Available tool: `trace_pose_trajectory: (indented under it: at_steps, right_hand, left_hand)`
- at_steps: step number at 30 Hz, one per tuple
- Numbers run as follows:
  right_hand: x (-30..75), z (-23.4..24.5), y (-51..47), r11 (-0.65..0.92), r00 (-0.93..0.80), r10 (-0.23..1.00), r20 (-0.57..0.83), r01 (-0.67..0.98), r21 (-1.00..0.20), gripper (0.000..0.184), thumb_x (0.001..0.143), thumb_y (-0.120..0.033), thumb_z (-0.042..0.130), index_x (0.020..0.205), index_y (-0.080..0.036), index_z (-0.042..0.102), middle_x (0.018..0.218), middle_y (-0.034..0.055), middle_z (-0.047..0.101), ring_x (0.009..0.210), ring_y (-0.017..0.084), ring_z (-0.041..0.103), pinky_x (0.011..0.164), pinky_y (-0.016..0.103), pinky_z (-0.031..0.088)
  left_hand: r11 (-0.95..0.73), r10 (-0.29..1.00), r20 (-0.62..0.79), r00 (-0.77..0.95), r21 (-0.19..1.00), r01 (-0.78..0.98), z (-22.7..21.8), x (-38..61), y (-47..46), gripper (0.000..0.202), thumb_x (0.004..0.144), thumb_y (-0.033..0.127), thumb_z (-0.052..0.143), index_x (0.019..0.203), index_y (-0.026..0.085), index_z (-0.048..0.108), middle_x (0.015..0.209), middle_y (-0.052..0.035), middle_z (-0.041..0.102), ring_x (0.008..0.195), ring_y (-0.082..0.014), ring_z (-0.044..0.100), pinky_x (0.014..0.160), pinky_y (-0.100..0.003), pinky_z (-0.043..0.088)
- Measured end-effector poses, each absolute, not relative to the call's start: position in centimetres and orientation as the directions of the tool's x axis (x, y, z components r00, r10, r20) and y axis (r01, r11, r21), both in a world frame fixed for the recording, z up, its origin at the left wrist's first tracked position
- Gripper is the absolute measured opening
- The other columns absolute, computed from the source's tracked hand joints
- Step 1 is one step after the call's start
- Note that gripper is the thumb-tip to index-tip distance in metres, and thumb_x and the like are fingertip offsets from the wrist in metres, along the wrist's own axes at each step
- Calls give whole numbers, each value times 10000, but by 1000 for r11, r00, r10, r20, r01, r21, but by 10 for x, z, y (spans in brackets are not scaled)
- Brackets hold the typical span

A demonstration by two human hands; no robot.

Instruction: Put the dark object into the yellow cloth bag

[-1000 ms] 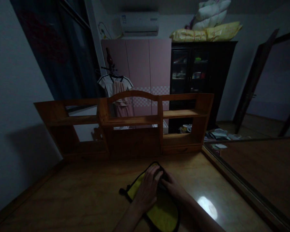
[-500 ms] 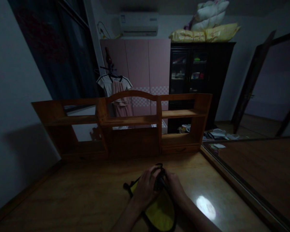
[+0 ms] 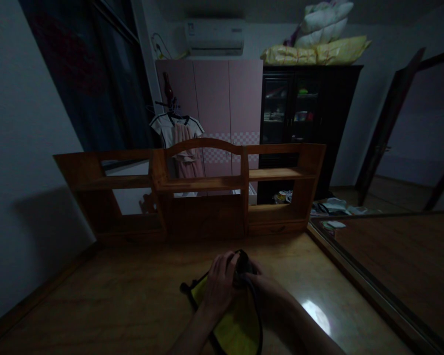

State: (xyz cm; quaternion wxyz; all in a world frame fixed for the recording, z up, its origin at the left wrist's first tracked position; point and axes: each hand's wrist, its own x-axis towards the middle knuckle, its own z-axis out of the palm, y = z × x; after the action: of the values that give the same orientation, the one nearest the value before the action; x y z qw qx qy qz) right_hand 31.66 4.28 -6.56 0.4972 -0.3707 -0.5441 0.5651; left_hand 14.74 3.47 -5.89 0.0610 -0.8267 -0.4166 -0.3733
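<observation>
A yellow pouch with black edging point(image 3: 240, 323) lies on the wooden surface in front of me, its near end cut off by the bottom of the view. My left hand point(image 3: 222, 281) is closed over its far left edge, the fingers bent around the rim. On the far right edge my right hand point(image 3: 264, 286) grips the black border, thumb on top. Between the hands the pouch's far end gapes as a dark opening; what is inside is too dark to make out. A black tab sticks out at the pouch's left corner.
A low wooden shelf unit point(image 3: 200, 185) stands across the far side of the wooden surface point(image 3: 133, 296). A raised wooden edge point(image 3: 355, 281) runs along the right. Behind are pink wardrobe doors point(image 3: 211, 98), a black cabinet point(image 3: 329, 113) and hanging clothes point(image 3: 183, 135).
The pouch's far end has been drawn wider into a dark opening. My right hand has turned, its thumb now over the edge, and the pouch has shifted slightly left.
</observation>
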Motion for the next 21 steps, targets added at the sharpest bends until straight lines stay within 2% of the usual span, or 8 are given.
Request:
trace_pose_trajectory:
  at_steps: [3,6,9,12,16,21]
  right_hand:
    - [318,-58,35,-25,-345,936,68,-259,-966,435,704,-192,605,1139,-202,620,1075,63,683,969,230,646,869,350,504]
    - [318,-54,31,-20,-345,937,54,-207,-978,442,713,-194,603,1154,-210,618,1108,55,679,1009,236,633,901,365,493]
    - [318,-56,32,86,-281,954,107,-87,-992,461,756,-244,610,1215,-210,586,1182,50,655,1095,247,597,971,394,458]
    - [320,-61,34,262,-239,941,238,70,-963,416,831,-298,566,1237,-203,578,1238,69,630,1162,255,560,1029,415,406]
    - [324,-64,37,373,-205,923,324,279,-885,310,861,-309,539,1123,-190,654,1100,90,696,1014,278,633,924,423,472]
    - [325,-57,34,344,-152,939,309,369,-863,283,889,-336,500,1028,-182,693,895,90,733,813,266,673,757,371,515]
  left_hand:
    - [-656,626,686,372,205,726,-58,146,35,826,689,351,790,1384,223,361,1312,-138,454,1176,-336,465,1009,-513,402]
    - [-683,587,700,407,157,714,-59,144,37,795,719,359,766,1388,226,358,1315,-141,448,1209,-338,436,1023,-523,389]
    - [-704,548,705,450,97,703,-59,141,38,760,743,341,743,1388,227,358,1300,-143,458,1210,-336,435,1028,-547,379]
    - [-722,526,699,484,66,688,-59,140,38,776,720,356,757,1378,221,368,1286,-144,469,1207,-345,438,1021,-570,384]
    - [-749,517,681,518,66,660,-58,141,37,840,652,348,812,1360,200,384,1293,-146,472,1227,-346,423,1045,-555,376]
    - [-759,535,680,501,126,639,-61,142,39,838,652,356,805,1350,179,377,1292,-156,470,1195,-330,468,1016,-497,426]
